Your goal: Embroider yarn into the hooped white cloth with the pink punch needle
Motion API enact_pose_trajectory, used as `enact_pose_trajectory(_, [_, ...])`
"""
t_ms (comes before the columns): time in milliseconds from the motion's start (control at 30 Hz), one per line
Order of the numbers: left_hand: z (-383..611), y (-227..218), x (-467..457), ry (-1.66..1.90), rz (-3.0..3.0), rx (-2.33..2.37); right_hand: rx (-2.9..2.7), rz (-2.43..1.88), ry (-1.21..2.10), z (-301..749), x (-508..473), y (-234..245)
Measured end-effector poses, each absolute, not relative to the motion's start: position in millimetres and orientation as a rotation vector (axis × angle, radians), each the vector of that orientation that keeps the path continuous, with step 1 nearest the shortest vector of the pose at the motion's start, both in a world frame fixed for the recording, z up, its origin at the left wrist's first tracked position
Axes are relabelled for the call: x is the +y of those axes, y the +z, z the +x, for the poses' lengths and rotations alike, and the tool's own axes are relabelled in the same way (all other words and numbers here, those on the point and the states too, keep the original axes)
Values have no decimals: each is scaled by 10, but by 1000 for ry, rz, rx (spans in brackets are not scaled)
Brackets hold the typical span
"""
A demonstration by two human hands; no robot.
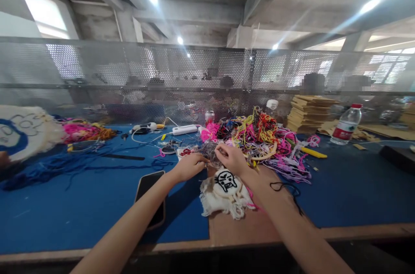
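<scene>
My left hand (190, 166) and my right hand (231, 158) meet over the blue table (81, 205), fingers pinched close together at a grey tangle of threads (209, 151). What each pinch holds is too small to name. Just below the hands lies a white fringed cloth patch with a black embroidered cartoon face (226, 192), resting on a brown board (246, 222). A black thread (287, 189) lies beside my right forearm. A big heap of coloured yarn (262, 135) sits just beyond the right hand.
A dark phone (151, 198) lies under my left forearm. Blue yarn (48, 168) trails at the left, by a white and blue tufted piece (22, 131). Farther back stand a power strip (184, 129), a can (209, 117), a water bottle (346, 125), stacked cardboard (308, 112) and a perforated metal screen (194, 75).
</scene>
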State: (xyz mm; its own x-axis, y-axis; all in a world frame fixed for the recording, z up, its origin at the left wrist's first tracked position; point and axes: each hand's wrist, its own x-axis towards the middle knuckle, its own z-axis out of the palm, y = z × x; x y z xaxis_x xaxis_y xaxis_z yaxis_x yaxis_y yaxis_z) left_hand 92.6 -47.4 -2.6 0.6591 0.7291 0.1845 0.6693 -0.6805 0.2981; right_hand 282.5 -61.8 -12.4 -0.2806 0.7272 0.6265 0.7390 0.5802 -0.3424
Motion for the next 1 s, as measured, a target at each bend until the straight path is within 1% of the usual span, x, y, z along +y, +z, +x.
enact_pose_trajectory(333, [924,-49,-475,490,2753,1028,-2086,-1217,-153,2763,-705,-87])
enact_pose_trajectory(600, [942,1,-466,657,2492,981,-1903,-1424,-226,2860,-634,-87])
enact_pose_trajectory(1000, [917,48,-489,711,2285,937,-1837,-1663,-226,2975,-503,-144])
